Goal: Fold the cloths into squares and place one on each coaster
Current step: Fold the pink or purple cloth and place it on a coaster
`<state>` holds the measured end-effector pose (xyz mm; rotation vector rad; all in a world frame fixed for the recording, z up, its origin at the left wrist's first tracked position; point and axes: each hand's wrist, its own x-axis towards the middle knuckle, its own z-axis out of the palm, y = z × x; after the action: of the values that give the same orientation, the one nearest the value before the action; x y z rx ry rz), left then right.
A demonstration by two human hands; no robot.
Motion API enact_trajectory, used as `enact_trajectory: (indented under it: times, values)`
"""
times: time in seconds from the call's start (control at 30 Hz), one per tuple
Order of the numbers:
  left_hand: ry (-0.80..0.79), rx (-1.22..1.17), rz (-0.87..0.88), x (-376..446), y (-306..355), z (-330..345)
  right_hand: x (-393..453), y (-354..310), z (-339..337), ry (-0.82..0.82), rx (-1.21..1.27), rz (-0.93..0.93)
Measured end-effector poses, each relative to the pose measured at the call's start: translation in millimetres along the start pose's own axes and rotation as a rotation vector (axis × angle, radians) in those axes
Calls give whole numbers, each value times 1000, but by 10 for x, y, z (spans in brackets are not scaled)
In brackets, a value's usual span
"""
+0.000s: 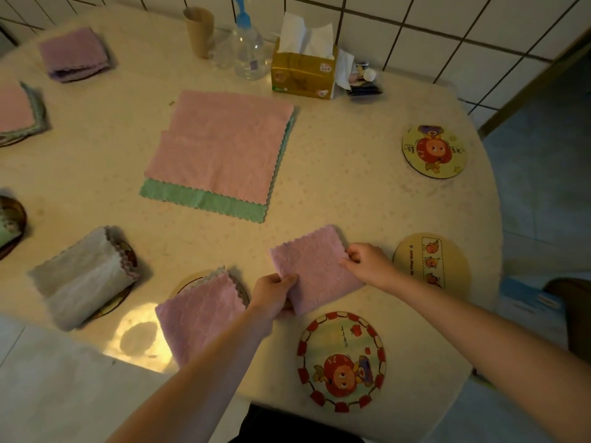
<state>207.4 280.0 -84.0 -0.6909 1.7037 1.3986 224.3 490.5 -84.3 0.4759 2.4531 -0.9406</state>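
Observation:
A pink cloth folded into a square lies on the table near its front edge. My left hand pinches its near-left corner and my right hand pinches its right edge. Three round coasters lie bare: a red-rimmed one just in front of the cloth, a yellow one to its right, and a cartoon one farther back right. Another folded pink cloth rests on a coaster to the left. A stack of flat unfolded cloths, pink over green, lies mid-table.
A folded white cloth, a folded purple cloth and a pink one sit on coasters at the left. A tissue box, a clear bottle and a paper cup stand along the tiled wall. The table edge curves at the right.

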Motion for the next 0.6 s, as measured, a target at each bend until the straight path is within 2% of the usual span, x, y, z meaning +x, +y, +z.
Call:
enact_trajectory:
  times: [0.13, 0.2, 0.33, 0.4, 0.5, 0.6]
  values:
    - [5, 62, -40, -4, 134, -23, 25, -29, 7, 19, -29, 59]
    - [24, 205, -11, 13, 210, -64, 29, -62, 10, 35, -55, 62]
    - [192, 672, 171, 96, 386, -200, -17, -61, 73, 125, -117, 112]
    - [253, 780, 287, 153, 480, -262, -50, -79, 139, 139, -137, 139]
    - [205, 874, 383, 262, 596, -277, -64, -134, 202, 150, -157, 199]
    - [159, 933, 396, 315, 663, -230, -19, -172, 245, 133, -144, 271]
